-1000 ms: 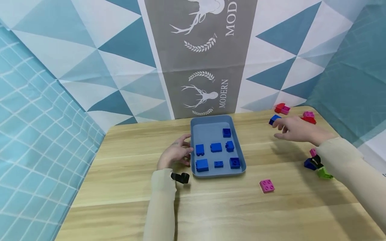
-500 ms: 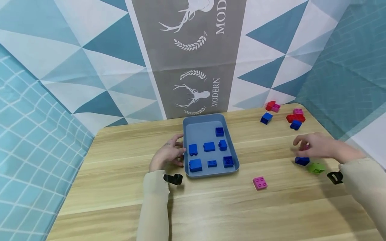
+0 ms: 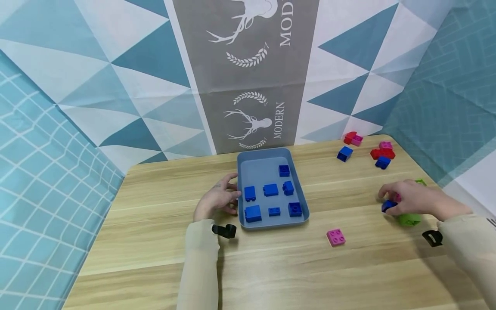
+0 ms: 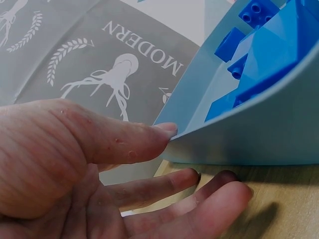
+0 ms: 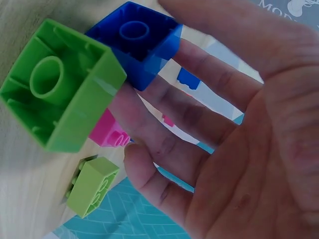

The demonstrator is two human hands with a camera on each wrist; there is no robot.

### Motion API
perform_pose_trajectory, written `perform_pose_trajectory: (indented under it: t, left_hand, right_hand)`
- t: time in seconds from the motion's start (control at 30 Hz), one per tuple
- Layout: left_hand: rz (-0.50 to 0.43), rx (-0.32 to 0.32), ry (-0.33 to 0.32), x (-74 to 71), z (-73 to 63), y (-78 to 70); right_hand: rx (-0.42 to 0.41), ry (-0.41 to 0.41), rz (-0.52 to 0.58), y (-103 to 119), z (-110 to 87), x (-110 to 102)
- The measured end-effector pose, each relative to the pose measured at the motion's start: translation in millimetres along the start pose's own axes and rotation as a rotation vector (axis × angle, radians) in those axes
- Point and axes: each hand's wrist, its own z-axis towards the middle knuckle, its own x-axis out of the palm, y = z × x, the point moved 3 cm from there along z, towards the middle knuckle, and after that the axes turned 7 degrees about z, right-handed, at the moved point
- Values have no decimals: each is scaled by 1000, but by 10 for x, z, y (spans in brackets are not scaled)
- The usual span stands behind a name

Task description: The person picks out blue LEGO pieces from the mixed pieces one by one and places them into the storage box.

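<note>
A grey-blue tray with several blue building bricks stands in the middle of the head view. My left hand is at its left side; in the left wrist view the thumb touches the rim and the other fingers reach out loosely below it. On the right, my right hand pinches a blue brick between thumb and fingers, its hollow underside facing the right wrist camera. A bright green brick lies right beside it. A pink brick and a lighter green brick lie beyond the fingers.
A pink four-stud brick lies right of the tray's front. At the table's back right lie a blue brick, another blue brick, red bricks and pink bricks. A patterned cloth wall borders the table's back.
My right hand has moved from the blue bricks at the back right toward the front and down to the blue brick by the green one, gripping it now. The left hand stays at the tray.
</note>
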Motion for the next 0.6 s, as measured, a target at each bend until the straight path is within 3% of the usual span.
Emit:
perform_pose_trajectory:
  t: [0.4,0.6]
  left_hand:
    - [11,-2,-13,21,-9,-16]
    - [26,-7,-21,18,-9,-24]
  right_hand:
    - [-54,-16,-29,-6,29,11]
    - [-97,-48,-15,148,128,-33]
